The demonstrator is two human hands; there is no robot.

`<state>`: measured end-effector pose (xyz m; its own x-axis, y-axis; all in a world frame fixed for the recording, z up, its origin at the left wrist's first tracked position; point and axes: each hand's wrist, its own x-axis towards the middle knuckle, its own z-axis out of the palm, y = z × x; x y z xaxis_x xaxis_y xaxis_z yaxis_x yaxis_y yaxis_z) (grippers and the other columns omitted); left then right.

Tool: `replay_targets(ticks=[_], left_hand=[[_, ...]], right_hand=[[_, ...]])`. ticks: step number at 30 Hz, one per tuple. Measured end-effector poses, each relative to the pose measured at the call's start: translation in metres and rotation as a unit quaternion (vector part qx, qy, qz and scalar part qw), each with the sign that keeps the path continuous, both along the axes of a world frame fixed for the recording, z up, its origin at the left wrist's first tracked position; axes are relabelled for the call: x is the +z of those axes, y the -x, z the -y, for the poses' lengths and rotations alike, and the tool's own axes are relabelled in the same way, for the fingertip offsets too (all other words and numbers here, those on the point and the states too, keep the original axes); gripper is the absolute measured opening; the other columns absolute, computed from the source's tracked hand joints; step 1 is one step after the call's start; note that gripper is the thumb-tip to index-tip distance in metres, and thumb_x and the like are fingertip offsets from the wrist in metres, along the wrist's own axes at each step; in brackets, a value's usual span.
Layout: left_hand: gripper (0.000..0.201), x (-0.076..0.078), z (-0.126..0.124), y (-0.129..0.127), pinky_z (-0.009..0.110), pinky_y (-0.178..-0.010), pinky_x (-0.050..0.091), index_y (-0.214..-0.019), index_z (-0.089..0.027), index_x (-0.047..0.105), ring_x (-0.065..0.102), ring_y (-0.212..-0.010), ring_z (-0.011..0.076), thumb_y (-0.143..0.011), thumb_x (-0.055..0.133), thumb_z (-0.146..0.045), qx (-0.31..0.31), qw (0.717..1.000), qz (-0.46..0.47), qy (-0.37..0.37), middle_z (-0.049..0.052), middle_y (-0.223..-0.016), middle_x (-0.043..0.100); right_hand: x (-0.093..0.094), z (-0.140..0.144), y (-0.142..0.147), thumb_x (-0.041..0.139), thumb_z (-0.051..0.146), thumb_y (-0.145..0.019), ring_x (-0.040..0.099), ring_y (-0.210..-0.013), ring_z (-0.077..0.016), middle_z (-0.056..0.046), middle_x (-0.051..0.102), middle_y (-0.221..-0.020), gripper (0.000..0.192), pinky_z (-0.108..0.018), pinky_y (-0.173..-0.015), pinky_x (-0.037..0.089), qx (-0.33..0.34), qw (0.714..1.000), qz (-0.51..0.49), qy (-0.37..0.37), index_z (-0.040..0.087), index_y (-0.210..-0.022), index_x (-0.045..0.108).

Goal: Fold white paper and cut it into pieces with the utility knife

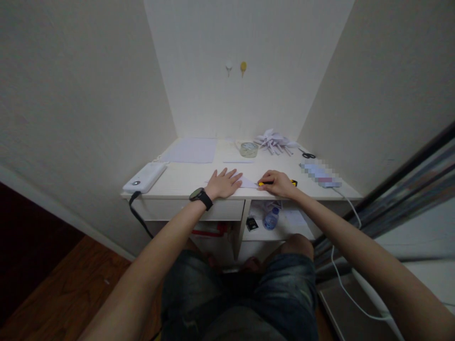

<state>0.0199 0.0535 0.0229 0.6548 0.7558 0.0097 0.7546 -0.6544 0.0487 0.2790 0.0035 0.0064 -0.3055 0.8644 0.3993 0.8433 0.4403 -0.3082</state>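
My left hand lies flat with its fingers spread, pressing a folded piece of white paper onto the desk near its front edge. A dark watch is on that wrist. In my right hand is a yellow and black utility knife, its front end at the right tip of the paper. Fingers cover much of the knife, and I cannot tell whether the blade touches the paper. Behind my hands lies a thin paper strip.
White paper sheets lie at the back left, a tape roll at the back middle. Folded paper pinwheels are piled at the back right, near black scissors. A white device stands left. A bottle lies on the shelf below.
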Motion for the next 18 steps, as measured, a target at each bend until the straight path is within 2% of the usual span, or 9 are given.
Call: replay_targets(ticks=[12,18], left_hand=[[0.063,-0.004,-0.003,0.001,0.065,-0.118,0.013,-0.158,-0.033,0.027,0.018,-0.152,0.0374,-0.101,0.016,-0.056,-0.005,1.000,0.007,-0.009,0.000,-0.166,0.021],[0.061,-0.003,0.003,0.002,0.066,-0.117,0.016,-0.155,-0.031,0.034,0.023,-0.150,0.0375,-0.102,0.020,-0.055,-0.009,0.999,0.034,-0.029,0.004,-0.165,0.027]], right_hand=[[0.002,0.010,-0.024,0.075,0.037,-0.079,0.067,-0.091,-0.0217,-0.006,0.074,-0.096,0.022,-0.031,-0.085,0.050,0.039,0.997,-0.042,0.047,0.023,-0.096,0.082],[0.001,0.020,-0.048,0.075,0.042,-0.079,0.068,-0.086,-0.0210,-0.005,0.074,-0.094,0.025,-0.030,-0.080,0.051,0.024,0.996,-0.062,0.055,0.023,-0.094,0.082]])
